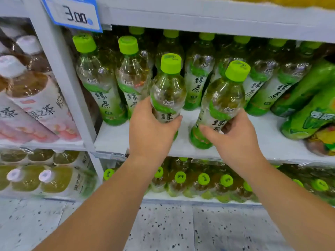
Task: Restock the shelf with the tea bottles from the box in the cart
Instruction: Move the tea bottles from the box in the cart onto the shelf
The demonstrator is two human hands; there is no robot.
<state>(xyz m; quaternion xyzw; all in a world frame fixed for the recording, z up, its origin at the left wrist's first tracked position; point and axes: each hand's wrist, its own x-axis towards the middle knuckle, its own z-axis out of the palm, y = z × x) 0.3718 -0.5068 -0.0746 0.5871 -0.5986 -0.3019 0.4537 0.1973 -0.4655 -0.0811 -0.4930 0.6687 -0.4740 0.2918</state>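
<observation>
The left hand (151, 127) grips one green-capped tea bottle (167, 91) around its label at the front of the white shelf (112, 138). The right hand (233, 136) curls round a second tea bottle (220, 104) standing just beside it, both before the stocked row (197, 73).

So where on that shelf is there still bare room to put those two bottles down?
The shelf board is bare along its front: a wide patch between the right hand and the green packs, a narrow gap between the left-hand bottle and the right-hand bottle. Behind, the back row stands tight; the lower shelf is packed.
</observation>
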